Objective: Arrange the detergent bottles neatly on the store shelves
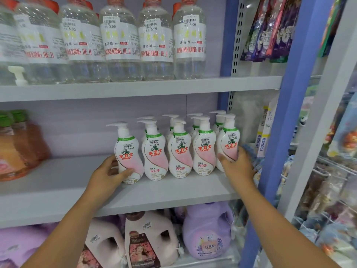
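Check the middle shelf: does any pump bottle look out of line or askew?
Yes. The leftmost pump bottle, held by the left hand, stands apart from the row with a gap beside it. The right hand grips the rightmost bottle. Nothing looks spilled or damaged.

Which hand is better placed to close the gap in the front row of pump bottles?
Left. The left hand already grips the stray bottle standing apart from the row; the right hand holds the end bottle.
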### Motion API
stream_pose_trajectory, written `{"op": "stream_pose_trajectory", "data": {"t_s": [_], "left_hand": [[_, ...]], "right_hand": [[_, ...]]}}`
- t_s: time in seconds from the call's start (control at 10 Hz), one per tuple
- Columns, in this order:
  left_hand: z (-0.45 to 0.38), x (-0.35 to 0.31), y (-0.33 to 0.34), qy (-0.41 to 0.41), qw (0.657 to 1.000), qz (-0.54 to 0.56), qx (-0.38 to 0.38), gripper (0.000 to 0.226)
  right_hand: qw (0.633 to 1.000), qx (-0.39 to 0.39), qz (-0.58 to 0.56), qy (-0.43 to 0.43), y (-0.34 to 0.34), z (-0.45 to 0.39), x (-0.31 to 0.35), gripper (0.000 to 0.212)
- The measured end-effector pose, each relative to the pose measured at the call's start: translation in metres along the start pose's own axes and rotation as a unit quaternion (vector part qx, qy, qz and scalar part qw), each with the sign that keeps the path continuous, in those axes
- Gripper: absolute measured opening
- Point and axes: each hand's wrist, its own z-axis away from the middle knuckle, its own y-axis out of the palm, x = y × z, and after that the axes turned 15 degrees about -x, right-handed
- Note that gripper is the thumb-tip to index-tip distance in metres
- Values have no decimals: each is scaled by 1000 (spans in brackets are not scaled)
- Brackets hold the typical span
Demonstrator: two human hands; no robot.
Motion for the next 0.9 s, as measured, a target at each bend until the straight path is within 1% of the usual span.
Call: {"op": "stream_pose_trajectory", "data": {"t_s": [0.1, 0.2, 0.3, 0.4, 0.5, 0.6, 0.7, 0.8, 0.9], "left_hand": [[2, -4, -1, -10, 1000, -3, 1, 53], [5, -11, 0, -24, 1000, -2, 2, 52], [11, -17, 2, -30, 999, -10, -19, 50], [21, -22, 8, -40, 997, -35, -55, 67], [40, -31, 11, -75, 989, -60, -113, 82], [69, -45, 9, -92, 983, -79, -136, 83], [101, -62, 2, -85, 988, -69, -113, 77], [135, -82, -11, -73, 995, -12, -73, 67], [159, -96, -28, -71, 996, 48, -37, 46]], "right_hand": [[1000, 5, -29, 4, -2, 0, -3, 55], [1000, 7, -22, 2, -1, 0, -4, 59], [1000, -3, -13, 2, -1, 2, -4, 64], [1000, -8, -21, 6, -2, 2, -4, 70], [999, 0, -34, -4, -12, 6, -4, 82], [997, 33, -55, -30, -27, 22, -5, 90], [994, 68, -58, -57, -50, 43, -4, 79], [991, 112, -59, -49, -80, 67, 0, 76], [988, 124, -87, -22, -102, 94, 6, 73]]}}
